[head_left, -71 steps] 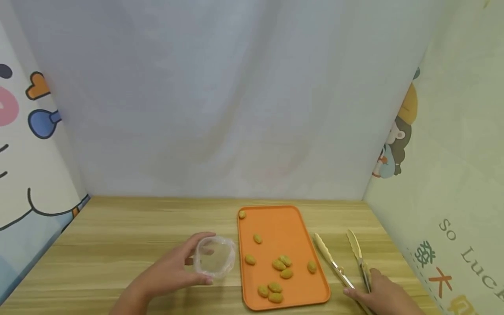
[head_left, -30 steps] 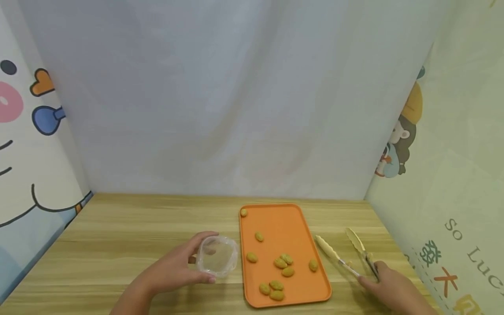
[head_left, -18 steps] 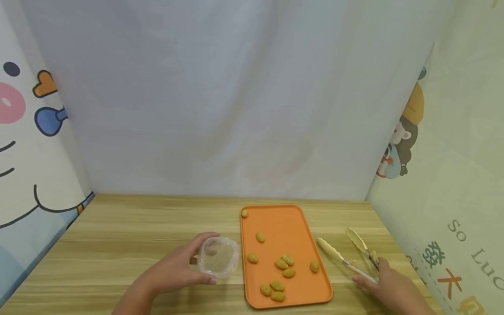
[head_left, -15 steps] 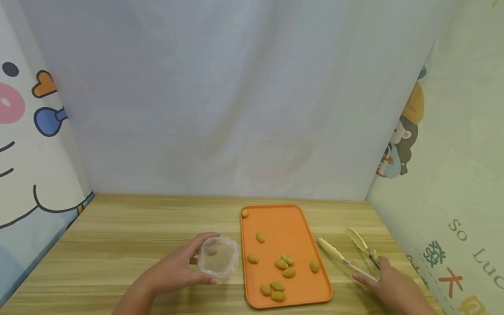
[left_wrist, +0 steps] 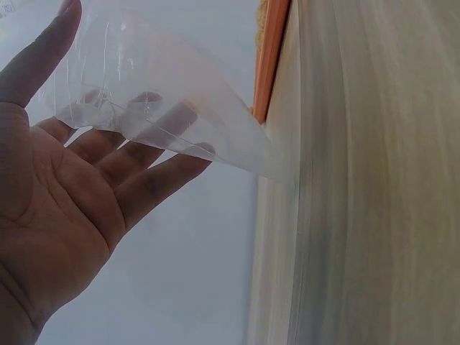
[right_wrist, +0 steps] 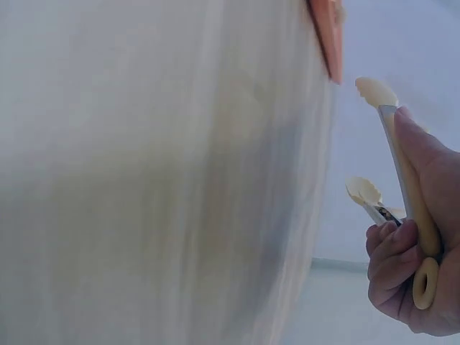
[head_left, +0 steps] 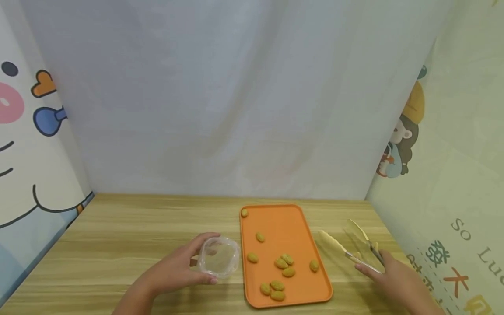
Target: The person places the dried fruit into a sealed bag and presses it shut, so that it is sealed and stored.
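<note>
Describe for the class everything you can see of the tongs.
The tongs have two silvery, metal-looking arms, cream tips with scalloped edges and a cream ring at the handle end. They stand open, nothing between the tips, pointing forward. The right hand grips them above the table, right of the orange tray.

On the table [head_left: 157, 214] lies the tray [head_left: 275, 223], lengthwise away from the person. In the tray are ten nuggets [head_left: 288, 272]: one in its far left corner, one left of its midline, one by its left edge, three together before its middle, one beside its right edge, three grouped near its front. Left of the tray is the container [head_left: 219, 256] in the left hand [head_left: 179, 267]; right of it, the tongs [head_left: 334, 242] in the right hand [head_left: 399, 278]. Behind the tray hangs the curtain [head_left: 236, 96].
</note>
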`<control>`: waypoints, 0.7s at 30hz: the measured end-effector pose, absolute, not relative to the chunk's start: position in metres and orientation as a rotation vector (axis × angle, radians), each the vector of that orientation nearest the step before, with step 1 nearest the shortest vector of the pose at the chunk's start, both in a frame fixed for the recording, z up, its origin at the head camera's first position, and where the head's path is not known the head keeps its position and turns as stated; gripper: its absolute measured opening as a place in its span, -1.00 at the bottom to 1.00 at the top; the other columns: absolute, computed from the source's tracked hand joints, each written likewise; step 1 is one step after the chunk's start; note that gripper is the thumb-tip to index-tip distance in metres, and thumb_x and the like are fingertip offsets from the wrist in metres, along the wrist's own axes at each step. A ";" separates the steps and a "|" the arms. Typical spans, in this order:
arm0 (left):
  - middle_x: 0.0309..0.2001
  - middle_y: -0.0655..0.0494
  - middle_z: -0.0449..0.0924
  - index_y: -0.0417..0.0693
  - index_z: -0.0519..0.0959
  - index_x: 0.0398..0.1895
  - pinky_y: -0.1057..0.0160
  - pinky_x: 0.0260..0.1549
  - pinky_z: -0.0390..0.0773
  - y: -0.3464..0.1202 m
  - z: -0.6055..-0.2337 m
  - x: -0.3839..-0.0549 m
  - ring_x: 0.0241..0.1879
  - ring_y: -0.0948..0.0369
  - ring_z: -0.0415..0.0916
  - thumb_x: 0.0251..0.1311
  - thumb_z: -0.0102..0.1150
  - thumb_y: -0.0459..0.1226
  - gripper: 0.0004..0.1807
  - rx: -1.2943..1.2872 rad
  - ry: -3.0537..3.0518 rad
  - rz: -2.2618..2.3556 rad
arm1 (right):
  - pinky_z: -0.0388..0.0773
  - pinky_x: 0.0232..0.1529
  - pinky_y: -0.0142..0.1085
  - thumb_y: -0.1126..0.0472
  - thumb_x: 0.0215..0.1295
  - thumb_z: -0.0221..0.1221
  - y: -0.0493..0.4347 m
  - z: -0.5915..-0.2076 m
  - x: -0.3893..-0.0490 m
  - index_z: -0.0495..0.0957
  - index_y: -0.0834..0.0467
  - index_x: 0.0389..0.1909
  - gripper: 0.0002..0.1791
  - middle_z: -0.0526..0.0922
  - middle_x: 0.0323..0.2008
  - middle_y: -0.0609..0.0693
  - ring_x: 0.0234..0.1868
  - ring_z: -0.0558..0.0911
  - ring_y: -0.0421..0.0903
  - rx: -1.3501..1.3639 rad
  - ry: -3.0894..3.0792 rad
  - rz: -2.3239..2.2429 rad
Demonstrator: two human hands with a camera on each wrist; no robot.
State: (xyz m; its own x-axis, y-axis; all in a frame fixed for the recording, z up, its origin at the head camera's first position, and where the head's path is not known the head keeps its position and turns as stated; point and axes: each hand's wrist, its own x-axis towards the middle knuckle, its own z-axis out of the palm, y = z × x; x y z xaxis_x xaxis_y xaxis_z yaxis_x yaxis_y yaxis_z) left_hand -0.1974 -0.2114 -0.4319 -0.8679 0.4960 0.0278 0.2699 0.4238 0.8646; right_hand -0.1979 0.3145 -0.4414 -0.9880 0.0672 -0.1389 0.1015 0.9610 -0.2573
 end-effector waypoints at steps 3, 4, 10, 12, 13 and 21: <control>0.33 0.01 0.34 0.49 0.16 0.42 0.06 0.03 0.59 -0.211 -0.433 -0.198 0.23 -0.05 0.43 -0.03 0.52 -0.04 -0.05 0.676 2.453 1.418 | 0.53 -0.27 0.12 -0.53 0.19 0.00 0.313 -0.436 -0.204 0.22 0.46 0.29 0.13 0.54 0.03 0.49 -0.14 0.63 0.32 0.123 2.987 -0.446; 0.33 0.00 0.35 0.49 0.17 0.42 0.06 0.03 0.59 -0.211 -0.433 -0.198 0.23 -0.04 0.43 -0.03 0.52 -0.04 -0.05 0.676 2.457 1.414 | 0.53 -0.25 0.12 -0.52 0.20 0.00 0.312 -0.434 -0.205 0.18 0.46 0.33 0.14 0.51 0.07 0.51 -0.11 0.62 0.34 0.117 2.987 -0.453; 0.34 0.05 0.36 0.49 0.17 0.41 0.02 0.05 0.57 -0.211 -0.433 -0.198 0.24 0.00 0.42 -0.03 0.51 -0.01 -0.06 0.679 2.468 1.393 | 0.55 -0.29 0.09 -0.53 0.22 -0.05 0.307 -0.423 -0.211 0.02 0.45 0.43 0.20 0.44 0.16 0.52 -0.09 0.62 0.33 0.098 2.953 -0.494; 0.33 0.09 0.36 0.48 0.18 0.41 0.02 0.07 0.56 -0.211 -0.433 -0.197 0.24 0.01 0.42 -0.04 0.51 0.00 -0.06 0.686 2.474 1.387 | 0.54 -0.30 0.08 -0.54 0.22 -0.06 0.304 -0.419 -0.212 -0.01 0.41 0.46 0.20 0.42 0.19 0.51 -0.08 0.61 0.35 0.093 2.937 -0.510; 0.33 0.10 0.36 0.48 0.17 0.41 0.02 0.08 0.55 -0.211 -0.433 -0.197 0.24 0.02 0.42 -0.04 0.51 0.01 -0.06 0.687 2.471 1.389 | 0.54 -0.29 0.09 -0.54 0.22 -0.06 0.302 -0.418 -0.213 -0.02 0.40 0.47 0.20 0.40 0.21 0.51 -0.05 0.60 0.37 0.087 2.933 -0.515; 0.31 0.02 0.36 0.52 0.16 0.41 -0.01 0.09 0.53 -0.211 -0.433 -0.198 0.21 0.02 0.40 -0.04 0.49 0.06 -0.06 0.668 2.456 1.396 | 0.49 -0.40 -0.06 -0.51 0.18 0.05 0.282 -0.407 -0.211 0.07 0.26 0.46 0.11 0.60 -0.13 0.26 -0.27 0.62 0.15 0.024 2.998 -0.577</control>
